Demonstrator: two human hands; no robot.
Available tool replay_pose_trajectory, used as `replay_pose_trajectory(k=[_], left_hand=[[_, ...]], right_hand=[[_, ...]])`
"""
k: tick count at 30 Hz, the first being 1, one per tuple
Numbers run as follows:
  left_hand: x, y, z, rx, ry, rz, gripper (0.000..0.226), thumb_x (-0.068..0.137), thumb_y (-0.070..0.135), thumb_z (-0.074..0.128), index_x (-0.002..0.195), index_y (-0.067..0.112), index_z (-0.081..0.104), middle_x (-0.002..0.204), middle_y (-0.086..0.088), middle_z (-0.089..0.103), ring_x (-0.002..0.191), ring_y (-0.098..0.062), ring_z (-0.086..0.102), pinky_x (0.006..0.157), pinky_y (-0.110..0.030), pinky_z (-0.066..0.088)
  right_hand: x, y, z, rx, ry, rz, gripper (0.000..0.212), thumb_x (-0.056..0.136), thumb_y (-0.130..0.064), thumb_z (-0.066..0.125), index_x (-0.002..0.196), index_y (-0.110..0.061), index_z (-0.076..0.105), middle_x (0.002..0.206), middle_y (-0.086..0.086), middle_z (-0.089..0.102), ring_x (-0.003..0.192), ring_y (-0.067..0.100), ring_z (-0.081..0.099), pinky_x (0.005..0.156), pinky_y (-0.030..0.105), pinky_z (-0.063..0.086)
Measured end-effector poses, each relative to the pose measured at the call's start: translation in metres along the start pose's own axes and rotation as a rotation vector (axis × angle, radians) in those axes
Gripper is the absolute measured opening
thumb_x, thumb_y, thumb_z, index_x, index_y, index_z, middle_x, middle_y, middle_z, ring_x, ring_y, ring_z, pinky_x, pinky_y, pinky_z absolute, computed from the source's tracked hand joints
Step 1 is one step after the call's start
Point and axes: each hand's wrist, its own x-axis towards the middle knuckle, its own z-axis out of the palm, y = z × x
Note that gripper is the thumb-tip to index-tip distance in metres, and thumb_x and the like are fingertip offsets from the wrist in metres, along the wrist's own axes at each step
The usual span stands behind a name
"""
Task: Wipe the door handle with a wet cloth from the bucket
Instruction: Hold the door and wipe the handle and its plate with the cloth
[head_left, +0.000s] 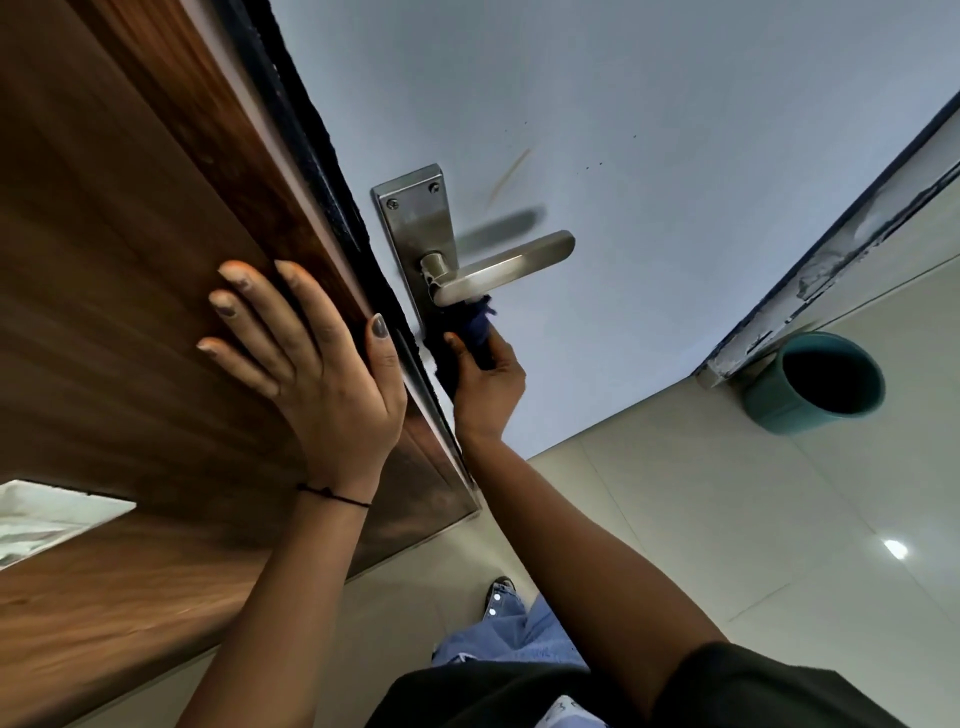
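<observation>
One left hand (317, 374) lies flat, fingers spread wide, on the wood-grain door face left of the door handle (501, 267). That single brushed-metal lever points right and slightly up from its plate. Just below it, one right hand (485, 387) grips a dark blue cloth (475, 332) touching the lever's base. One teal round bucket (815, 384) stands far right of the handle.
</observation>
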Motion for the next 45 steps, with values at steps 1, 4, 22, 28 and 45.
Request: replay_pose_trajectory(k=[1, 4, 22, 28, 45], left_hand=[[0.000, 0.000, 0.001, 0.003, 0.008, 0.006, 0.061, 0.096, 0.030, 0.039, 0.138, -0.009, 0.018, 0.135, -0.044, 0.027, 0.127, -0.051, 0.013, 0.115, -0.039, -0.016], [0.001, 0.003, 0.004, 0.024, 0.023, 0.016, 0.065, 0.097, 0.032, 0.035, 0.143, -0.004, 0.009, 0.138, -0.035, 0.015, 0.128, -0.050, 0.011, 0.115, -0.041, -0.015], [0.001, 0.004, 0.003, 0.040, 0.036, 0.021, 0.061, 0.096, 0.030, 0.036, 0.140, -0.006, 0.015, 0.141, -0.033, 0.019, 0.129, -0.048, 0.012, 0.115, -0.040, -0.016], [0.000, 0.004, 0.000, 0.040, 0.012, 0.006, 0.063, 0.095, 0.026, 0.044, 0.139, -0.008, 0.017, 0.139, -0.042, 0.031, 0.130, -0.048, 0.012, 0.115, -0.040, -0.016], [0.001, 0.005, 0.001, 0.046, 0.012, 0.016, 0.059, 0.096, 0.029, 0.037, 0.137, -0.010, 0.020, 0.136, -0.043, 0.034, 0.127, -0.050, 0.014, 0.113, -0.054, -0.006]], right_hand=[[0.004, -0.001, -0.007, -0.010, 0.017, 0.036, 0.038, 0.082, -0.020, 0.073, 0.119, -0.015, 0.068, 0.108, 0.005, 0.072, 0.090, 0.015, 0.069, 0.082, 0.024, 0.058], [0.016, -0.017, -0.033, 0.008, 0.064, 0.006, 0.042, 0.091, -0.025, 0.062, 0.131, -0.015, 0.055, 0.120, 0.001, 0.066, 0.102, 0.015, 0.065, 0.091, 0.024, 0.055], [0.007, -0.064, -0.053, -0.170, 0.116, -0.469, 0.048, 0.086, -0.004, 0.059, 0.131, -0.017, 0.055, 0.123, 0.007, 0.051, 0.102, -0.016, 0.047, 0.088, -0.001, 0.035], [-0.022, -0.048, -0.032, -0.311, -0.137, -0.669, 0.047, 0.083, -0.004, 0.062, 0.129, -0.014, 0.056, 0.123, 0.012, 0.052, 0.100, -0.011, 0.044, 0.088, -0.002, 0.035], [0.012, -0.072, -0.045, -0.206, 0.133, -0.521, 0.049, 0.080, -0.001, 0.058, 0.128, -0.013, 0.056, 0.122, 0.005, 0.051, 0.098, -0.016, 0.047, 0.086, -0.001, 0.034]])
